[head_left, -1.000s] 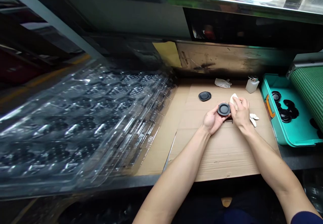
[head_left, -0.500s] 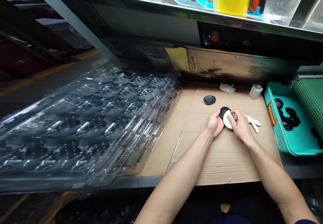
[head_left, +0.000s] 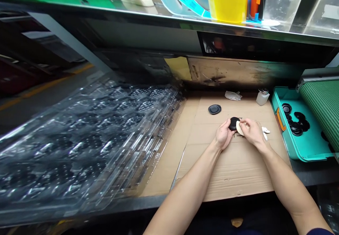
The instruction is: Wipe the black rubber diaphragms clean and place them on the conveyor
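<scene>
My left hand holds a round black rubber diaphragm by its edge, at the middle of a flattened cardboard sheet. My right hand pinches a white cloth pad and presses it against the side of the diaphragm. The pad and fingers hide part of the diaphragm. A second black diaphragm lies flat on the cardboard, farther away and apart from both hands. A small white cloth scrap lies just beyond my right hand.
Stacked clear plastic blister trays fill the left. A teal bin holding several black diaphragms stands at the right. A white bottle and crumpled tissue sit at the cardboard's far edge. A shelf runs overhead.
The view has tilted slightly upward, showing more of the shelf. My hands have moved a little closer together, and the white pad now sits against the diaphragm's right side.
</scene>
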Action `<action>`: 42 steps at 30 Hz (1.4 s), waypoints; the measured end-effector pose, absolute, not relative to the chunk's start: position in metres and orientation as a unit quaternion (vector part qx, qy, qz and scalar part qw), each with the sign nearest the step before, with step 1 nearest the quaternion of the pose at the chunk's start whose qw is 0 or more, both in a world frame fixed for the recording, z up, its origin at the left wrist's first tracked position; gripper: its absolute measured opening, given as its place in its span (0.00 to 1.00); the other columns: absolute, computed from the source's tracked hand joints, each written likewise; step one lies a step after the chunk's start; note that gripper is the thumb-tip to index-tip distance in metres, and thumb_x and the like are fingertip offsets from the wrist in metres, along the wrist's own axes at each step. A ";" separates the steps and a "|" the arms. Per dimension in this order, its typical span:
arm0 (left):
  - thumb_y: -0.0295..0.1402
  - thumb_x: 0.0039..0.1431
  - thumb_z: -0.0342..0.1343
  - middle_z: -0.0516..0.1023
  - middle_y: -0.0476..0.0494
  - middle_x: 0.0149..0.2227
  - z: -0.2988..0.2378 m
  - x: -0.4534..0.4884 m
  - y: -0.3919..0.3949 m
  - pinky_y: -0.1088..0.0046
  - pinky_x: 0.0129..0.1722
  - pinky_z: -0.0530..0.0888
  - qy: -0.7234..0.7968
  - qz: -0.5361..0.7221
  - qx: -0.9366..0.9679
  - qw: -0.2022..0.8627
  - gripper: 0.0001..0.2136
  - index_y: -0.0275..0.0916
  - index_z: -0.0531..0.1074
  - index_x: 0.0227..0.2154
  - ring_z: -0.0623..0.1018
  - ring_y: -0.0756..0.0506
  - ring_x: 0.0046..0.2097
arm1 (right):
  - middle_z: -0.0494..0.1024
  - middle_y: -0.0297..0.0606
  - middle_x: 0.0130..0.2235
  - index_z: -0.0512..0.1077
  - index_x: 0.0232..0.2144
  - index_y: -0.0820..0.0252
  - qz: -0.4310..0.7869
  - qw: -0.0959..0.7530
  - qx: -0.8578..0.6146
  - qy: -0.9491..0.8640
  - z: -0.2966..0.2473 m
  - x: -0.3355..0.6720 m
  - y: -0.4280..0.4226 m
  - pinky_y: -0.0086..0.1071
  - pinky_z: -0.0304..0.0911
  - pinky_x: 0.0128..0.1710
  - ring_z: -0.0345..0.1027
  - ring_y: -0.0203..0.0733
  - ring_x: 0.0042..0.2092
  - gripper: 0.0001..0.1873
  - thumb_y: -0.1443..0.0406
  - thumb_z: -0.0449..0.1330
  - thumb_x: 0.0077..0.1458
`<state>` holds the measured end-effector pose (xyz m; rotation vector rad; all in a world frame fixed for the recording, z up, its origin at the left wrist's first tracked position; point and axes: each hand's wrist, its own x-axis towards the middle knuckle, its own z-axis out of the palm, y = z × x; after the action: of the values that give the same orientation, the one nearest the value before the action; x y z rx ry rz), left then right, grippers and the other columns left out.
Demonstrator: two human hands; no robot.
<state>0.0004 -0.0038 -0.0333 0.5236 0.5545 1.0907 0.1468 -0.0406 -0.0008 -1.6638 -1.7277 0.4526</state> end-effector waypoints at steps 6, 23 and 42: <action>0.34 0.73 0.51 0.84 0.34 0.43 -0.036 0.006 -0.007 0.58 0.53 0.79 0.279 0.487 0.230 0.795 0.13 0.32 0.79 0.41 0.84 0.40 0.47 | 0.82 0.40 0.49 0.76 0.49 0.52 0.106 0.343 -0.633 -0.686 -0.006 0.138 -0.036 0.34 0.69 0.48 0.76 0.44 0.49 0.13 0.58 0.55 0.69; 0.50 0.74 0.43 0.81 0.35 0.39 -0.012 -0.021 0.008 0.72 0.35 0.81 0.275 0.474 0.135 0.825 0.24 0.36 0.73 0.52 0.83 0.45 0.37 | 0.83 0.42 0.44 0.76 0.47 0.56 0.065 0.390 -0.675 -0.623 -0.016 0.158 -0.030 0.35 0.65 0.42 0.77 0.46 0.43 0.17 0.54 0.52 0.70; 0.58 0.71 0.31 0.75 0.35 0.29 -0.012 -0.037 0.019 0.77 0.21 0.74 0.290 0.474 -0.009 0.831 0.37 0.30 0.75 0.43 0.75 0.48 0.27 | 0.84 0.38 0.45 0.78 0.44 0.53 0.099 0.239 -0.606 -0.752 -0.030 0.143 -0.031 0.36 0.64 0.47 0.76 0.46 0.48 0.13 0.58 0.55 0.70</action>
<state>-0.0365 0.0187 -0.0121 -0.0180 0.6152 1.0058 0.1427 -0.0311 -0.0301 -1.6602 -2.0605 0.2709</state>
